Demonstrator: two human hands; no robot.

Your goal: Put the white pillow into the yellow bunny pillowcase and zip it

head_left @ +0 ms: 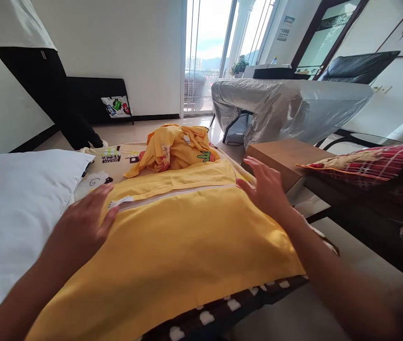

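A yellow pillowcase [187, 237] lies spread flat before me, with a long pale zipper slit [176, 193] across its far part. A small white tag [121, 202] shows at the slit's left end. My left hand [84, 220] is over the pillowcase's left edge, fingers stretched out and thumb apart. At the right end of the slit is my right hand [265, 189], its thumb and fingers spread. Whether either palm presses on the fabric I cannot tell. Beyond lies a crumpled yellow cloth [176, 147] with a carrot print. To the left is a white pillow [20, 199].
A patterned blanket [94, 182] lies beneath. A wooden box [282, 161] and a red plaid cushion [375, 161] are at the right. Behind them stands a plastic-covered table [293, 104]. A person in black trousers [41, 80] stands at the far left.
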